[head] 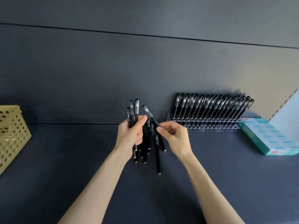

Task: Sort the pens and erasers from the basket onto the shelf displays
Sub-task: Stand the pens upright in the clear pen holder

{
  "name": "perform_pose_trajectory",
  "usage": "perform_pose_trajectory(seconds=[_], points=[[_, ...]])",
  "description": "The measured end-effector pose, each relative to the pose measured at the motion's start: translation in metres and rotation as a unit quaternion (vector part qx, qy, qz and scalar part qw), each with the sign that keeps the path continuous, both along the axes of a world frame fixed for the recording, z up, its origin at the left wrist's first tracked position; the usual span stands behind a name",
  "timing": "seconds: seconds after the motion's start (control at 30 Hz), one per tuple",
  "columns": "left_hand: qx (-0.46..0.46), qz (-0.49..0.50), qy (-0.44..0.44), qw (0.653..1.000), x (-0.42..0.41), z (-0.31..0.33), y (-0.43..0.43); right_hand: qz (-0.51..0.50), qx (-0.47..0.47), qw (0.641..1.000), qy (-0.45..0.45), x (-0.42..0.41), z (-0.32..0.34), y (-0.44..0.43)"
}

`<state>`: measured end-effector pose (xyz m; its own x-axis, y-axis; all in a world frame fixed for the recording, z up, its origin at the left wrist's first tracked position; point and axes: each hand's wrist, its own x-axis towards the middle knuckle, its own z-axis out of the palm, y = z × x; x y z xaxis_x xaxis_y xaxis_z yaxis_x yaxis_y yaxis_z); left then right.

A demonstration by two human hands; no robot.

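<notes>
While my left hand (129,135) clamps a bundle of pens (133,113) upright, my right hand (176,136) pinches a single pen (151,115) just beside it, above the loose pile (149,138); next, I judge, it needs slotting into a free hole in the rack (202,124) off to the right.

Black pens (149,139), perforated tan basket (13,136), teal box (267,136), dark navy shelf (64,159).

The left forearm (100,183) is showing bare along its whole visible length, running up from 7 o'clock of the view, and the right forearm (210,183) is showing the same from 5 o'clock. The left hand (129,135) and the right hand (175,136) are likewise showing bare, uncovered past both wrists.
</notes>
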<state>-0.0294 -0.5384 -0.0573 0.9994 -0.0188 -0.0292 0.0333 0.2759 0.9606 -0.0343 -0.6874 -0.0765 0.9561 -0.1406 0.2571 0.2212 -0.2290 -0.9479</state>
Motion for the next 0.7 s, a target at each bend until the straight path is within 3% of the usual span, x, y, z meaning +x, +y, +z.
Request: perform_pose_trajectory(seconds=[0.37,0.57,0.7], points=[[0.023,-0.035,-0.037,0.998,-0.016,-0.003,-0.106,0.119,-0.083,0.989,0.016,-0.021,0.013,-0.098],[0.003,0.022,0.006,1.000,-0.016,-0.014,-0.122,0.075,-0.069,0.995,-0.007,-0.004,0.014,-0.128],[0.035,0.047,-0.020,0.998,-0.012,-0.019,-0.117,0.045,-0.044,0.996,-0.063,0.013,0.028,-0.126]])
